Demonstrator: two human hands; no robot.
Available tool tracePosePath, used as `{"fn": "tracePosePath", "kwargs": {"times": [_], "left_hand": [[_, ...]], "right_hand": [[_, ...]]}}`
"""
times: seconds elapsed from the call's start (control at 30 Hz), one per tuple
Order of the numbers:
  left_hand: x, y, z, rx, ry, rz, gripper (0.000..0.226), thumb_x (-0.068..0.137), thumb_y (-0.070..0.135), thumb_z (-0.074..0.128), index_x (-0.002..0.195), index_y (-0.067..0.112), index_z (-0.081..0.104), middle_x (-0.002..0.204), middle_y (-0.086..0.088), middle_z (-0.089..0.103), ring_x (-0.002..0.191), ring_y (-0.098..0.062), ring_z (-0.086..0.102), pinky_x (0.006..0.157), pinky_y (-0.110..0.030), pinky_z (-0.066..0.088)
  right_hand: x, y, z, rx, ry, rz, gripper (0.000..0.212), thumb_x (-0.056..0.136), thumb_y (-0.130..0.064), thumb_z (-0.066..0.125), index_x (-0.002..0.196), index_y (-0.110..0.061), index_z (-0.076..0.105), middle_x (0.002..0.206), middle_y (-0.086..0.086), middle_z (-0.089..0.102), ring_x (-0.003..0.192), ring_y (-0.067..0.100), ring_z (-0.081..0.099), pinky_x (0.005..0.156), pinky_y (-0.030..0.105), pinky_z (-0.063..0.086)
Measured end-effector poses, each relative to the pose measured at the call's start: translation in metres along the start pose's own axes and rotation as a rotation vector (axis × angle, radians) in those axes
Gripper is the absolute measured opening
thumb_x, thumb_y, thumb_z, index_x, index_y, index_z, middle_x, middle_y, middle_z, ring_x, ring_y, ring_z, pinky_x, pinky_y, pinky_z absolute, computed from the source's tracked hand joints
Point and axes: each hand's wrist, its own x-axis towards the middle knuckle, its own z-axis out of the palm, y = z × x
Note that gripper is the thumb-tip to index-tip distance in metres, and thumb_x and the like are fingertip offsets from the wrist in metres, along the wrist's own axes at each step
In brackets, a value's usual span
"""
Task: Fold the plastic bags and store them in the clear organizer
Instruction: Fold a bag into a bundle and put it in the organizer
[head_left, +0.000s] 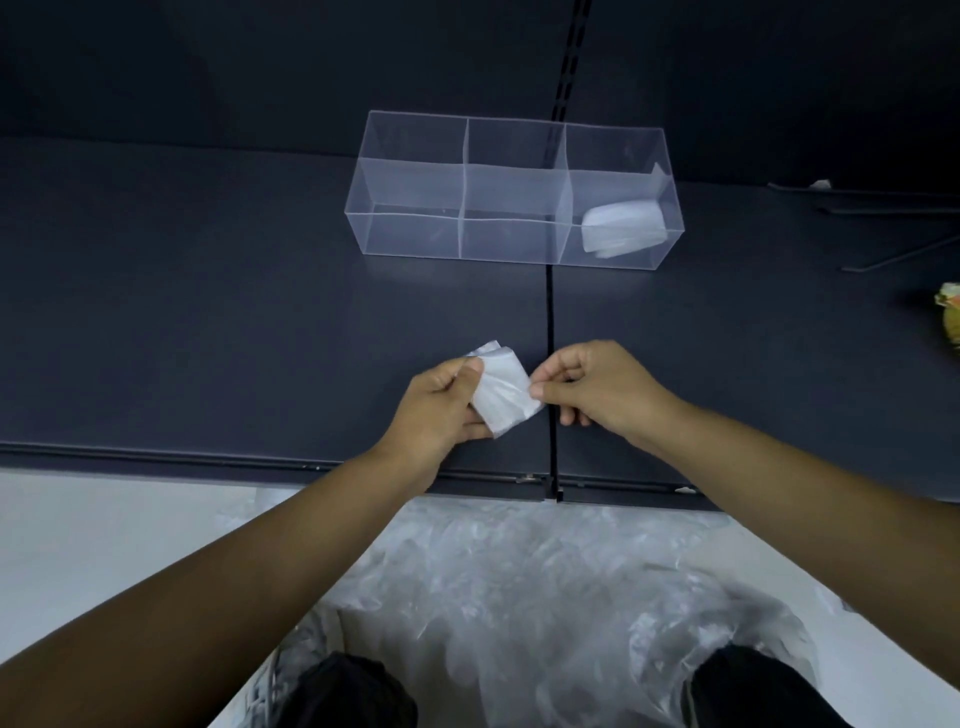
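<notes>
A small folded white plastic bag (503, 394) is held just above the dark shelf (208, 312), near its front edge. My left hand (441, 405) grips its left side with thumb on top. My right hand (592, 387) pinches the bag's right edge between thumb and forefinger. Farther back stands the clear organizer (415, 228) with three compartments. Another folded bag (623, 226) lies in its right compartment; the left and middle compartments hold nothing.
A heap of loose clear plastic bags (545, 587) lies on the floor below the shelf, between my knees. Thin black rods (893, 208) lie at the shelf's right, and a yellow object (950, 317) shows at the right edge.
</notes>
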Motion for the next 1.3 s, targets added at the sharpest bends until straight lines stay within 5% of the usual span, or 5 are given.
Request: {"fn": "tracePosePath", "kwargs": {"times": [0.27, 0.6, 0.77, 1.13, 1.3], "left_hand": [[0.005, -0.002, -0.013, 0.464, 0.389, 0.375, 0.027, 0.096, 0.025, 0.057, 0.122, 0.019, 0.055, 0.099, 0.007, 0.061, 0.087, -0.001, 0.059, 0.072, -0.006, 0.044], [-0.013, -0.008, -0.004, 0.442, 0.153, 0.481, 0.035, 0.086, 0.013, 0.07, 0.113, 0.032, 0.057, 0.094, 0.014, 0.064, 0.085, -0.004, 0.063, 0.071, -0.014, 0.05], [-0.016, -0.008, 0.005, 0.352, 0.112, 0.475, 0.028, 0.087, 0.013, 0.069, 0.112, 0.027, 0.062, 0.098, 0.008, 0.068, 0.089, -0.007, 0.066, 0.075, -0.021, 0.054], [0.027, 0.009, -0.015, 0.512, 0.209, 0.431, 0.027, 0.089, 0.004, 0.064, 0.114, 0.013, 0.059, 0.083, 0.005, 0.068, 0.076, -0.008, 0.064, 0.074, -0.02, 0.051], [0.013, 0.003, -0.015, 0.835, 0.341, 0.771, 0.025, 0.09, 0.009, 0.063, 0.116, 0.01, 0.063, 0.109, -0.001, 0.062, 0.1, -0.016, 0.059, 0.088, -0.024, 0.046]], "right_hand": [[0.014, -0.005, 0.008, -0.096, 0.052, 0.039, 0.015, 0.087, -0.007, 0.062, 0.074, -0.013, 0.068, 0.06, -0.002, 0.07, 0.046, 0.006, 0.059, 0.057, 0.022, 0.05], [-0.006, -0.003, 0.006, -0.199, -0.155, -0.239, 0.057, 0.071, -0.027, 0.083, 0.115, -0.036, 0.049, 0.098, -0.005, 0.048, 0.069, 0.0, 0.046, 0.069, 0.017, 0.046], [-0.009, 0.007, 0.017, -0.318, -0.083, -0.304, 0.015, 0.081, -0.023, 0.076, 0.088, -0.014, 0.067, 0.09, -0.006, 0.044, 0.072, 0.004, 0.045, 0.07, 0.013, 0.039], [0.002, -0.001, 0.019, -0.448, 0.087, -0.081, 0.03, 0.093, -0.028, 0.059, 0.077, -0.005, 0.068, 0.074, 0.006, 0.066, 0.065, 0.016, 0.055, 0.057, 0.025, 0.04], [0.003, -0.005, 0.019, -0.474, 0.072, -0.041, 0.033, 0.093, -0.027, 0.056, 0.077, 0.001, 0.065, 0.071, 0.013, 0.062, 0.06, 0.017, 0.051, 0.054, 0.028, 0.039]]}}
